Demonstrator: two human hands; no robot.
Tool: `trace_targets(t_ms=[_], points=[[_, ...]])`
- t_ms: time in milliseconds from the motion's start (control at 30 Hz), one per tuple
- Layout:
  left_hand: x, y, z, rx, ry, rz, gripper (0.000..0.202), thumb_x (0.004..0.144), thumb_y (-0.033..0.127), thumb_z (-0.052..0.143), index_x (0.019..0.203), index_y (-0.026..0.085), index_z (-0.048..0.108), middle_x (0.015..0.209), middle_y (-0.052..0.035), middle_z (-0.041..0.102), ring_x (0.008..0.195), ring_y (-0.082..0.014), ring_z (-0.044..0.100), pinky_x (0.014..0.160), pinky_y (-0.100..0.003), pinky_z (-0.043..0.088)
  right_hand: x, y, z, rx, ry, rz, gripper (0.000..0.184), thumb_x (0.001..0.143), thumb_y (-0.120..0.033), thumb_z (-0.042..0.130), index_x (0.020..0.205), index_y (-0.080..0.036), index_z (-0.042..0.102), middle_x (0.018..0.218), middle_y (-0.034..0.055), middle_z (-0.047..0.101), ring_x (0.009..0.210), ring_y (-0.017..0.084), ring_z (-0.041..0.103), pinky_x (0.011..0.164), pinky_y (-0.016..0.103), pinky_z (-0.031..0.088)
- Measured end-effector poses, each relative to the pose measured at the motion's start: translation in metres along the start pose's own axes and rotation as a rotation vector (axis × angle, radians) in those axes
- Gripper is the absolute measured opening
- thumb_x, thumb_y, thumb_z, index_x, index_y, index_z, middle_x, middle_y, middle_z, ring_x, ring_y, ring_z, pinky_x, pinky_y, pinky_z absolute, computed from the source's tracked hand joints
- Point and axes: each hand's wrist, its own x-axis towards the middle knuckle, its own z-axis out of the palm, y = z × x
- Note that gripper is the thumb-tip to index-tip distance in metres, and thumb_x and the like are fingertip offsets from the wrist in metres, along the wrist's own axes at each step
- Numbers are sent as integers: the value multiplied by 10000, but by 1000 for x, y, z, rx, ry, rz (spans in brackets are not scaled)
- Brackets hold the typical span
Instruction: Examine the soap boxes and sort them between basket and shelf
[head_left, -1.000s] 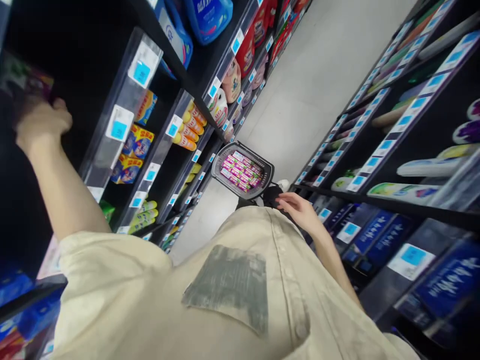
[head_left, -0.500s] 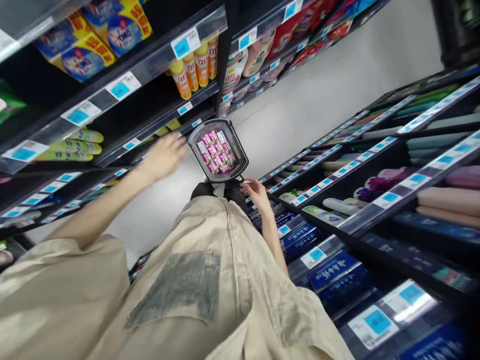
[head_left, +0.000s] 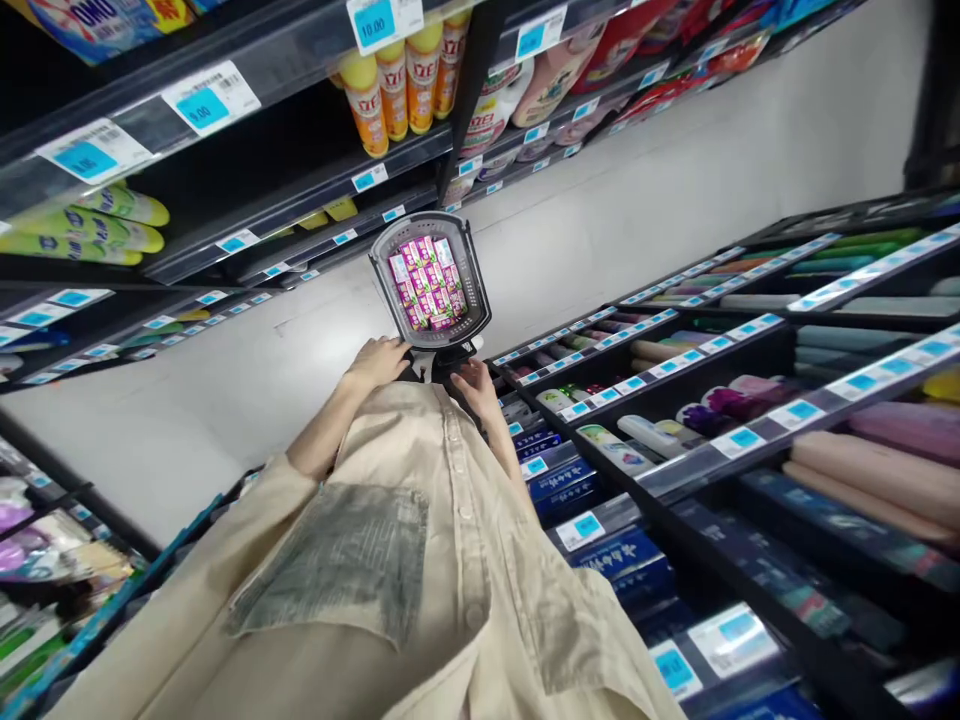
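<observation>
Purple boxes (head_left: pixel 431 282) already line the basket (head_left: pixel 475 308); left hand (head_left: pixel 379 362) at near-left rim, right hand (head_left: pixel 475 386) nearby, either grip's closure and hold unclear.

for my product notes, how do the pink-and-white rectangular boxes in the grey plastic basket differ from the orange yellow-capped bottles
Shape: the pink-and-white boxes are rectangular; the orange bottles are slim and rounded.
Place: the boxes lie in the grey basket; the bottles stand on a black shelf.
Both are grouped closely together.
</observation>
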Motion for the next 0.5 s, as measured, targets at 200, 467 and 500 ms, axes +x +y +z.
trace_targets(t_ms=[200, 467, 500], points=[[34, 23, 16, 8, -94, -100, 483, 1065, 368, 450, 1503, 229, 601, 1478, -117, 692, 1383, -295, 636, 1185, -386, 460, 51, -5, -55, 62, 54, -22, 971, 683, -732, 835, 1425, -217, 477, 1474, 215, 642, 1330, 335, 663, 1173, 546, 535], [22, 39, 87, 126, -323, -378, 675, 1060, 519, 404, 1594, 120, 512, 1682, -248, 444, 1554, -383, 469, 1197, -468, 452, 118, 10, -100, 156, 86, 49, 1273, 527, -696, 922, 1543, -159, 376, 1578, 294, 510, 1408, 409, 586, 1209, 576, 475], [28, 34, 87, 136, -349, -386, 679, 1066, 536, 377, 1600, 139, 509, 1681, -235, 453, 1562, -371, 459, 1208, -463, 442, 123, 14, -102, 136, 94, 48, 1286, 534, -675, 927, 1563, -155, 360, 1586, 295, 504, 1410, 415, 583, 1210, 577, 471]])
